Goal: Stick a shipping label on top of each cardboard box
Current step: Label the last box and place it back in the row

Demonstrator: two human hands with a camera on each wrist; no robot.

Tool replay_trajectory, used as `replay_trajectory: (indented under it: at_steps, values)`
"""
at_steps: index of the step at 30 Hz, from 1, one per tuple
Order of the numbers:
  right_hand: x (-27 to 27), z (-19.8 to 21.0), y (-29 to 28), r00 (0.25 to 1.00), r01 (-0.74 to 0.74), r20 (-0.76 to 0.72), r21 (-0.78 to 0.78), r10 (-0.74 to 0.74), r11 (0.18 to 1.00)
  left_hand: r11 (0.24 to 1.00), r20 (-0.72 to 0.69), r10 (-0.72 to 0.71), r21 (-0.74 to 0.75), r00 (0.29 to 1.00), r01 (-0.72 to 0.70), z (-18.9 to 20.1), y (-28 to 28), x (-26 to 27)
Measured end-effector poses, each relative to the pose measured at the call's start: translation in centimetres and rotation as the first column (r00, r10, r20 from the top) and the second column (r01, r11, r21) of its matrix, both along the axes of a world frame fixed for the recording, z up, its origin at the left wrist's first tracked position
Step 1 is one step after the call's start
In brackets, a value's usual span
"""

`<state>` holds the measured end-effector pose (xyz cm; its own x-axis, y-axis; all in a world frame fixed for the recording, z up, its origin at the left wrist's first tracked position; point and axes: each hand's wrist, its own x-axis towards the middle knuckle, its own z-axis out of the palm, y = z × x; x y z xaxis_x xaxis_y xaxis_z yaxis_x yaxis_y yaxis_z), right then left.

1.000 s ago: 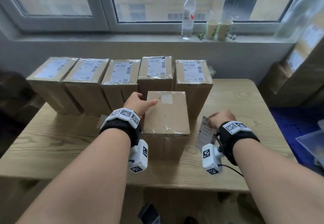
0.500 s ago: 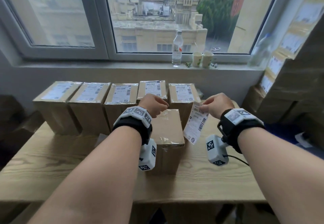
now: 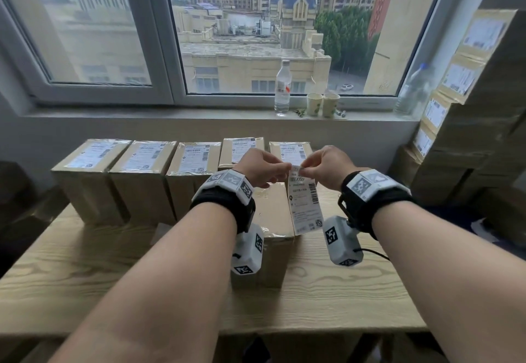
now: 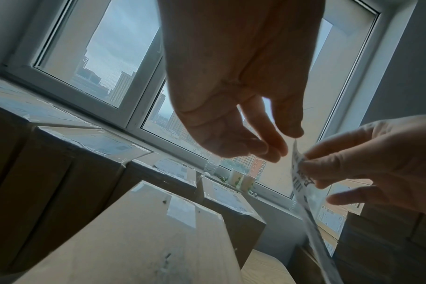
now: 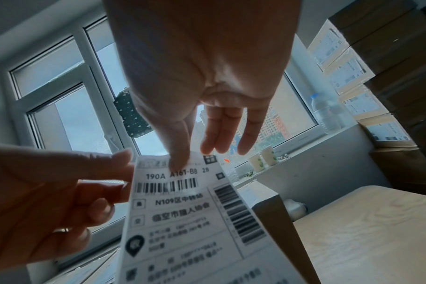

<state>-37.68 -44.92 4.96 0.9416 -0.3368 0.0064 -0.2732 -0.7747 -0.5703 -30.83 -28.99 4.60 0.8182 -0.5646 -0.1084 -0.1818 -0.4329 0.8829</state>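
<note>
My right hand (image 3: pixel 304 167) pinches the top edge of a white shipping label (image 3: pixel 304 203), which hangs in the air above the table. The thumb presses on the label (image 5: pixel 182 211) just above its barcode. My left hand (image 3: pixel 286 169) is level with it, fingertips at the label's top left corner. In the left wrist view the left hand (image 4: pixel 283 143) has thumb and fingers slightly apart with nothing between them, a small gap from the label's edge (image 4: pixel 298 173). Below both hands stands a brown cardboard box (image 3: pixel 270 209) with only a small white patch on its top (image 4: pixel 146 240).
Several labelled boxes (image 3: pixel 196 163) stand in a row behind it on the wooden table (image 3: pixel 85 271). A tall stack of labelled boxes (image 3: pixel 469 135) fills the right side. A water bottle (image 3: pixel 283 86) and two paper cups (image 3: pixel 323 103) sit on the windowsill.
My right hand lifted the label from the table beside the box up to chest height. My left hand left the box top and came to the label's top corner. The view tilted upward.
</note>
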Motion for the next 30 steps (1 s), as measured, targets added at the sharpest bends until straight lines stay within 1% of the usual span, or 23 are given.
replay_trajectory:
  at_steps: [8,12,15,17,22,25,30]
  values:
    - [0.4,0.2,0.6,1.000,-0.023,-0.013,-0.048,0.022,0.999,1.000,-0.052,0.028,-0.011,0.998,-0.028,0.3,0.2,0.1]
    - [0.7,0.1,0.8,1.000,-0.016,-0.007,-0.034,0.016,0.999,0.999,-0.059,0.046,0.001,0.997,-0.046,0.2,0.2,0.2]
    - [0.9,0.0,1.0,0.999,-0.028,-0.015,-0.018,0.028,0.999,0.996,-0.045,0.091,0.024,0.995,-0.090,0.0,0.2,0.6]
    - [1.0,0.0,0.9,1.000,-0.020,-0.022,-0.014,0.019,1.000,0.991,-0.077,0.132,0.016,0.988,-0.131,-0.1,0.4,1.1]
    - [1.2,-0.1,0.5,0.997,0.063,0.048,0.023,-0.064,0.998,0.986,-0.158,0.156,-0.026,0.975,-0.162,-0.2,0.9,1.6]
    - [1.3,0.0,0.6,0.993,0.069,0.096,0.014,-0.070,0.998,0.985,-0.187,0.158,-0.036,0.970,-0.167,-0.3,1.0,1.6]
    - [1.5,0.0,0.7,0.993,0.063,0.098,0.013,-0.064,0.998,0.982,-0.210,0.169,-0.050,0.963,-0.183,-0.4,0.9,1.8]
